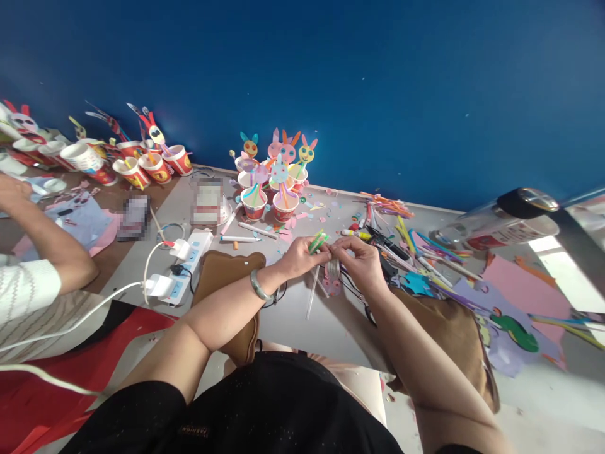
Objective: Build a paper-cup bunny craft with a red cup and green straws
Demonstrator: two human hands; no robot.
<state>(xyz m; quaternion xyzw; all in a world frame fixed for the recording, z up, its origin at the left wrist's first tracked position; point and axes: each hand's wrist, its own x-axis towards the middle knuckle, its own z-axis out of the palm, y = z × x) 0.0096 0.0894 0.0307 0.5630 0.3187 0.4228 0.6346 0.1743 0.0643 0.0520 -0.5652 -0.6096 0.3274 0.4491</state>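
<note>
In the middle of the head view, above the grey table, my left hand [302, 257] is closed around a bright green strip [318, 242], which may be a folded straw. My right hand [360, 260] pinches close to the left fingertips; whatever sits between its fingers is too small to make out. Below the hands, a thin white straw [312, 295] slants down toward the tabletop. Beside it is a pinkish cut-out with a face [331, 285], partly covered by my right hand. Paper cups with rabbit-face straws [285, 202] stand beyond my hands.
A power strip [191, 265] with plugged-in chargers lies left, beside a brown bag [227, 284]. Markers [240, 239] and paper scraps are scattered ahead. Rightward are pipe cleaners [411, 236], a clear bottle [501, 221] and coloured sheets [524, 290]. A co-worker's arm [51, 239] reaches in from the left.
</note>
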